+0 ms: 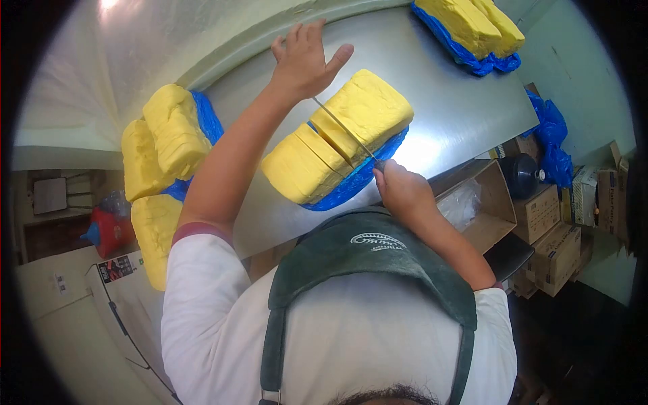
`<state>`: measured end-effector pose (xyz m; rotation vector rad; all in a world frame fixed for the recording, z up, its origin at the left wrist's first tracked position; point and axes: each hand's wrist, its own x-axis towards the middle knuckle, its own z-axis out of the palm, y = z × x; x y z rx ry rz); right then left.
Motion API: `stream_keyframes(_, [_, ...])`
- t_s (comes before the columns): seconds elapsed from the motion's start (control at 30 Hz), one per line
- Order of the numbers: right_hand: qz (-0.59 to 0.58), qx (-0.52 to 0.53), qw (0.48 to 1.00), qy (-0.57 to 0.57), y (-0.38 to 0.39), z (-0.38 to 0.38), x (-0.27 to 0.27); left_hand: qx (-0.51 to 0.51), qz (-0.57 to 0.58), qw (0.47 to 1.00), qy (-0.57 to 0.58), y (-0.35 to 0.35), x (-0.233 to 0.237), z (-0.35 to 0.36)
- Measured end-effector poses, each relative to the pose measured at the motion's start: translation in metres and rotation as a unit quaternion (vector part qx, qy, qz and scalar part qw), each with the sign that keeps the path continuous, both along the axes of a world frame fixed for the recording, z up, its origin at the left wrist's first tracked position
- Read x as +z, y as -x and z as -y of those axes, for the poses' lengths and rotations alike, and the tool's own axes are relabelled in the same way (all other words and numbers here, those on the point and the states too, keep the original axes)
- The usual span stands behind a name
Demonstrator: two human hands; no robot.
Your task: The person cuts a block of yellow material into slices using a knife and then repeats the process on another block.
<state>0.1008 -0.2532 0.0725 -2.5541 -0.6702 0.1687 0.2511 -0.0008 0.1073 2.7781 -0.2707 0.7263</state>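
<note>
A large yellow block that looks like butter [368, 108] lies on blue plastic wrap [358, 182] on the metal table, cut across into pieces with gaps between them. My right hand [407, 192] is closed around the handle of a long thin knife [345, 128]. The blade slants over the block, along the edge of the larger uncut part. At the blade's far end, my left hand [304, 62] is held with fingers spread and thumb out; the knife tip disappears beneath its heel. Cut slices [317, 152] stand beside the left-hand portion of the block.
More yellow blocks [172, 131] are stacked at the left edge on blue plastic, and others [466, 27] lie at the table's [466, 115] far right. Cardboard boxes [557, 250] stand on the right, with an open carton [486, 216] just below the table edge.
</note>
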Motion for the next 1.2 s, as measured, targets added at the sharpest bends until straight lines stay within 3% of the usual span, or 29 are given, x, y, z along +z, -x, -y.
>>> stream_keyframes(0.17, [-0.049,-0.007,0.998,0.026,-0.002,-0.007,0.002,-0.015,-0.063,0.997,-0.031,-0.006,-0.024,-0.007])
stream_keyframes(0.23, [-0.07,-0.009,0.997,0.039,-0.004,-0.01,0.002,-0.009,-0.121,0.993,-0.016,-0.004,-0.029,-0.008])
stream_keyframes(0.67, [-0.138,-0.006,0.988,0.063,-0.012,-0.017,-0.02,-0.029,-0.227,0.969,0.094,-0.017,-0.092,-0.02])
stream_keyframes(0.87, [-0.191,-0.021,0.977,0.09,-0.015,-0.018,-0.04,-0.02,-0.303,0.947,0.105,-0.025,-0.136,-0.019])
stream_keyframes(0.93, [-0.205,-0.026,0.974,0.096,-0.014,-0.016,-0.055,0.035,-0.352,0.932,0.081,-0.034,-0.152,-0.014])
stream_keyframes(1.07, [-0.206,-0.025,0.973,0.1,-0.016,-0.015,-0.079,0.026,-0.344,0.935,0.081,-0.027,-0.182,-0.009])
stream_keyframes(1.13, [-0.228,-0.035,0.966,0.117,-0.018,-0.018,-0.091,-0.03,-0.18,0.981,0.068,-0.019,-0.212,-0.011])
stream_keyframes(1.2, [-0.204,-0.031,0.96,0.188,-0.02,-0.022,-0.101,-0.043,-0.179,0.982,0.049,-0.019,-0.22,-0.013])
